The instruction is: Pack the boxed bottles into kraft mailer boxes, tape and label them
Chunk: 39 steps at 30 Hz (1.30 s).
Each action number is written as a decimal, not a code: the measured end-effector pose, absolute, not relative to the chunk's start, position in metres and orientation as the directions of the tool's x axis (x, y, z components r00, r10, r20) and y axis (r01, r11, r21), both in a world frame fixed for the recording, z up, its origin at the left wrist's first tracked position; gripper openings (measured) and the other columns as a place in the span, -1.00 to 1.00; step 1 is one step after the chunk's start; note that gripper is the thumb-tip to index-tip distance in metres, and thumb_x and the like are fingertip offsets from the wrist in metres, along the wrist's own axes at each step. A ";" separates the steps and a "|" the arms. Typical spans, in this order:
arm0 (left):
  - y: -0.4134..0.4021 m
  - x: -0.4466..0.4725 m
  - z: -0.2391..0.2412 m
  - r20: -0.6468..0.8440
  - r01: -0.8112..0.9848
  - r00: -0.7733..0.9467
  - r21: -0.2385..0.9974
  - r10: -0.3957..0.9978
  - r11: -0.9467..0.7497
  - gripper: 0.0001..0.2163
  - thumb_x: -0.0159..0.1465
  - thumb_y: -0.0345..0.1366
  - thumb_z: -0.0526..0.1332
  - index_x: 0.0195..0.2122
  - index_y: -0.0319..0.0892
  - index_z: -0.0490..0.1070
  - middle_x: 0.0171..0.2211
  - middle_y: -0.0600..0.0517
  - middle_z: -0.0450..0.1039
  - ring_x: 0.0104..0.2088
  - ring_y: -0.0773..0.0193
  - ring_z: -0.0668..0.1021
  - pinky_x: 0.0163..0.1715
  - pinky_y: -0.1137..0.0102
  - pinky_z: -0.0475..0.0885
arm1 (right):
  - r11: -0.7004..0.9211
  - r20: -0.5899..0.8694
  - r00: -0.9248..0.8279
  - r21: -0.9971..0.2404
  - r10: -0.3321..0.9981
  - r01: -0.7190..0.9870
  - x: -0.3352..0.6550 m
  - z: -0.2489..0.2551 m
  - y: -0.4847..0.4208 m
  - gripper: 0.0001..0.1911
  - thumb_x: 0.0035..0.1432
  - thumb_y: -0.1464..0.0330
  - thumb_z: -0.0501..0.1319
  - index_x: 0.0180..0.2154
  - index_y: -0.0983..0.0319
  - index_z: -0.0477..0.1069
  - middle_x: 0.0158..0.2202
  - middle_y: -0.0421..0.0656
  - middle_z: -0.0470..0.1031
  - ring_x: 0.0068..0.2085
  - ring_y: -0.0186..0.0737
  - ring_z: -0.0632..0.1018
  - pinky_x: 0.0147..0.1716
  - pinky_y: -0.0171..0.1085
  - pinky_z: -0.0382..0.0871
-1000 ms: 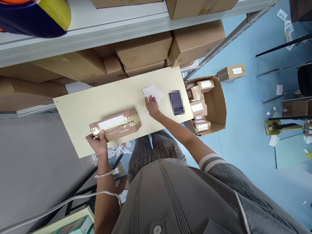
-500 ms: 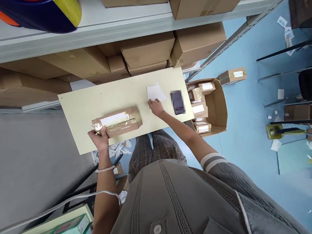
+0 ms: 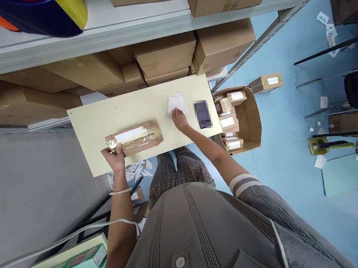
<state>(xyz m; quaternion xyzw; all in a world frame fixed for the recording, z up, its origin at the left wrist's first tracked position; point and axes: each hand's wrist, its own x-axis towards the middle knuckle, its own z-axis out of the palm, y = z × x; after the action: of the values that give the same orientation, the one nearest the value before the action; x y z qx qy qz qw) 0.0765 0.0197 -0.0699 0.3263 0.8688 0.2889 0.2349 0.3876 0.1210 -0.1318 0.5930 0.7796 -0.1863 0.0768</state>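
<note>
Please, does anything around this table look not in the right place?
Yes: torn white paper scraps lie scattered on the blue floor beside the table, and more lie at the far right. They look like dropped litter.

Stockroom shelving and a packed box by the counter point(image 3: 95, 132)

Brown cartons point(image 3: 165, 54) crowd the metal shelf point(image 3: 97, 43) on the far side; an open cardboard box point(image 3: 250, 118) of labelled parcels point(image 3: 228, 122) sits just past the counter's right end, near a blurred dark object point(image 3: 202, 114) on the counter.

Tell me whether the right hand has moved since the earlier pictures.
Yes: the bare right hand has shifted toward the blurred dark rectangular object on the cream tabletop.
</note>
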 end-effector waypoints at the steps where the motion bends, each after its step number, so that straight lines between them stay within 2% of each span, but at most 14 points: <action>1: 0.020 0.077 -0.069 -0.224 0.429 -0.674 0.657 0.704 0.620 -0.66 0.15 -0.25 0.27 -0.32 -0.09 0.02 -0.35 0.12 0.14 -0.30 0.29 0.36 -0.06 0.26 0.38 | 0.233 -0.341 -0.286 -0.190 0.895 0.954 0.386 -0.130 0.120 -0.47 0.25 0.62 -0.07 0.24 0.60 0.16 0.27 0.34 0.20 0.25 0.05 0.34 0.23 -0.01 0.12; 4: 0.019 0.078 -0.068 -0.229 0.426 -0.670 0.660 0.706 0.619 -0.66 0.15 -0.25 0.27 -0.32 -0.09 0.02 -0.36 0.14 0.13 -0.32 0.30 0.35 -0.08 0.27 0.39 | 0.236 -0.387 -0.291 -0.183 0.875 0.954 0.384 -0.123 0.122 -0.52 0.23 0.64 -0.07 0.15 0.58 0.28 0.13 0.34 0.38 0.08 0.03 0.49 0.09 -0.09 0.27; 7: 0.019 0.079 -0.067 -0.219 0.436 -0.672 0.655 0.707 0.617 -0.66 0.15 -0.24 0.28 -0.32 -0.09 0.02 -0.37 0.14 0.12 -0.31 0.30 0.35 -0.06 0.26 0.38 | 0.170 -0.431 -0.242 -0.199 0.869 0.965 0.388 -0.117 0.129 -0.58 0.19 0.64 -0.02 0.05 0.52 0.35 -0.07 0.28 0.52 -0.06 -0.01 0.55 -0.04 -0.16 0.32; 10: 0.020 0.078 -0.066 -0.227 0.429 -0.671 0.657 0.706 0.620 -0.67 0.15 -0.26 0.27 -0.32 -0.09 0.03 -0.36 0.14 0.12 -0.29 0.28 0.37 -0.03 0.23 0.37 | 0.056 -0.429 -0.151 -0.227 0.891 0.972 0.396 -0.111 0.133 -0.63 0.20 0.62 -0.01 0.01 0.44 0.37 -0.17 0.20 0.56 -0.14 -0.04 0.58 -0.16 -0.21 0.32; 14: 0.022 0.078 -0.054 -0.257 0.444 -0.663 0.620 0.703 0.646 -0.65 0.12 -0.28 0.30 -0.32 -0.09 0.03 -0.31 0.09 0.14 -0.18 0.19 0.40 0.04 0.14 0.35 | -0.173 -0.360 0.054 -0.306 0.932 0.936 0.409 -0.096 0.127 -0.67 0.35 0.47 -0.06 -0.02 0.29 0.42 -0.23 0.05 0.60 -0.19 -0.09 0.59 -0.27 -0.27 0.28; 17: 0.024 0.094 -0.032 -0.070 0.588 -0.655 0.578 0.752 0.566 -0.61 0.07 -0.31 0.35 -0.26 -0.13 0.09 -0.16 -0.03 0.16 -0.01 0.06 0.37 0.12 0.06 0.29 | -0.321 -0.303 0.208 -0.395 0.930 0.861 0.419 -0.084 0.116 -0.70 0.38 0.32 0.00 -0.11 0.23 0.49 -0.23 -0.02 0.62 -0.18 -0.12 0.60 -0.29 -0.30 0.27; 19: 0.025 0.115 -0.013 0.102 0.697 -0.580 0.576 0.808 0.427 -0.66 0.13 -0.34 0.29 -0.16 -0.15 0.14 -0.05 -0.11 0.15 0.06 0.02 0.35 0.15 0.04 0.26 | -0.375 -0.270 0.274 -0.473 0.923 0.798 0.424 -0.076 0.107 -0.75 0.34 0.26 0.10 -0.17 0.21 0.52 -0.23 -0.07 0.63 -0.19 -0.14 0.60 -0.30 -0.32 0.27; 21: 0.029 0.143 0.003 0.174 0.741 -0.461 0.616 0.870 0.269 -0.71 0.18 -0.37 0.23 -0.11 -0.16 0.18 -0.02 -0.14 0.18 0.11 0.03 0.31 0.17 0.08 0.23 | -0.407 -0.246 0.325 -0.552 0.913 0.727 0.428 -0.069 0.098 -0.78 0.27 0.22 0.20 -0.23 0.20 0.53 -0.24 -0.10 0.64 -0.22 -0.17 0.61 -0.31 -0.34 0.28; 26: 0.044 0.211 0.015 0.024 0.656 -0.121 0.752 0.992 0.062 -0.86 0.28 -0.32 0.17 -0.14 -0.14 0.29 -0.11 -0.07 0.32 0.02 0.11 0.40 0.14 0.16 0.28 | -0.444 -0.232 0.409 -0.699 0.883 0.561 0.429 -0.056 0.070 -0.75 0.16 0.15 0.29 -0.38 0.20 0.54 -0.32 -0.16 0.65 -0.31 -0.20 0.62 -0.35 -0.35 0.32; 31: 0.058 0.257 0.000 -0.090 0.545 0.144 0.838 0.986 -0.003 -0.82 0.34 -0.26 0.12 -0.06 -0.13 0.35 -0.07 -0.09 0.36 0.00 0.16 0.46 0.05 0.25 0.36 | -0.450 -0.245 0.428 -0.749 0.870 0.486 0.427 -0.049 0.048 -0.71 0.15 0.10 0.27 -0.42 0.18 0.52 -0.36 -0.19 0.65 -0.34 -0.21 0.63 -0.32 -0.33 0.38; 34: 0.059 0.274 -0.008 -0.142 0.497 0.219 0.868 0.965 0.015 -0.76 0.36 -0.21 0.11 0.00 -0.13 0.35 -0.03 -0.09 0.36 -0.09 0.22 0.52 -0.08 0.32 0.43 | -0.463 -0.261 0.432 -0.749 0.863 0.474 0.427 -0.043 0.039 -0.69 0.17 0.09 0.23 -0.42 0.17 0.52 -0.34 -0.18 0.65 -0.31 -0.21 0.63 -0.30 -0.33 0.40; 39: 0.055 0.287 -0.016 -0.238 0.496 0.241 0.864 0.941 0.091 -0.68 0.34 -0.11 0.13 0.05 -0.11 0.35 -0.05 -0.08 0.42 -0.28 0.30 0.54 -0.29 0.40 0.44 | -0.452 -0.258 0.412 -0.743 0.874 0.493 0.425 -0.030 0.029 -0.70 0.23 0.12 0.17 -0.38 0.15 0.53 -0.33 -0.17 0.65 -0.26 -0.17 0.64 -0.27 -0.32 0.41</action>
<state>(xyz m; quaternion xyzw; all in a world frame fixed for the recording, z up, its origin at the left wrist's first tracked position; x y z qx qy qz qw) 0.2875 0.0550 -0.0156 0.6314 0.5688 0.2362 0.4711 0.4250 0.0288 -0.0298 0.7877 0.4338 -0.3249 -0.2929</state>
